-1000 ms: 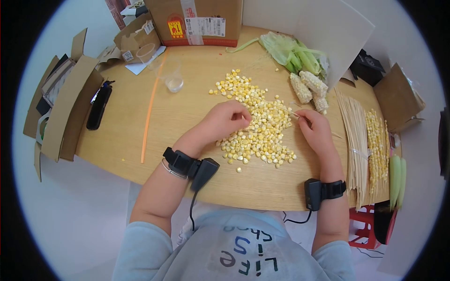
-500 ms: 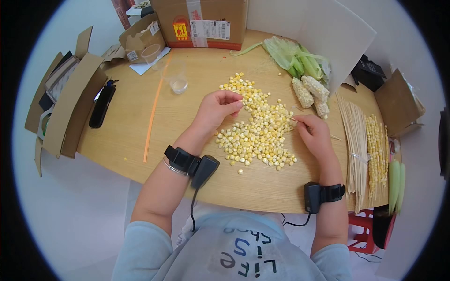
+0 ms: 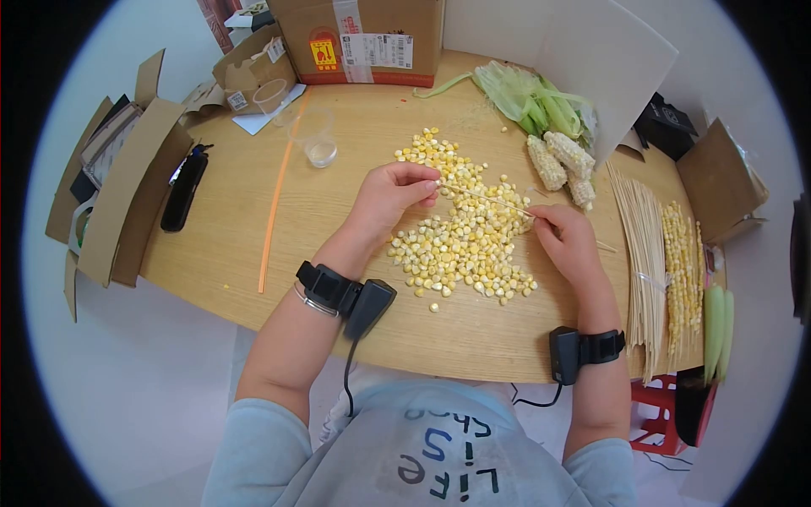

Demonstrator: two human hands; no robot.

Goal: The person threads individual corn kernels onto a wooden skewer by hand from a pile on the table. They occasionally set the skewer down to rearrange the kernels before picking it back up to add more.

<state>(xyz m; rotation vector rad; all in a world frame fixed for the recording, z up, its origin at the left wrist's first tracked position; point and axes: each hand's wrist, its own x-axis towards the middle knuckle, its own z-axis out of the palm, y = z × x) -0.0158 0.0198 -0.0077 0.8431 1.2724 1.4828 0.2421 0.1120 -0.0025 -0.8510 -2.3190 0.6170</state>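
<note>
A thin bamboo skewer (image 3: 490, 199) slants over a loose heap of yellow and white corn kernels (image 3: 460, 253). My right hand (image 3: 568, 239) pinches it between thumb and fingers, and its rear end sticks out to the right past the hand. At the skewer's other end, my left hand (image 3: 395, 196) is closed in a pinch on a small pale corn kernel (image 3: 438, 183). Whether the tip has pierced the kernel is too small to tell.
Right of the heap lie a bundle of skewers (image 3: 639, 270), threaded kernel skewers (image 3: 678, 270) and green corn ears (image 3: 718, 329). Stripped cobs (image 3: 549, 165) and husks (image 3: 541, 97) sit behind. A clear cup (image 3: 321, 152), orange strip (image 3: 277, 211) and black case (image 3: 183, 194) are left.
The skewer now shows as a straight line between both hands, its tip at my left fingertips. Both hands have stayed almost in place.
</note>
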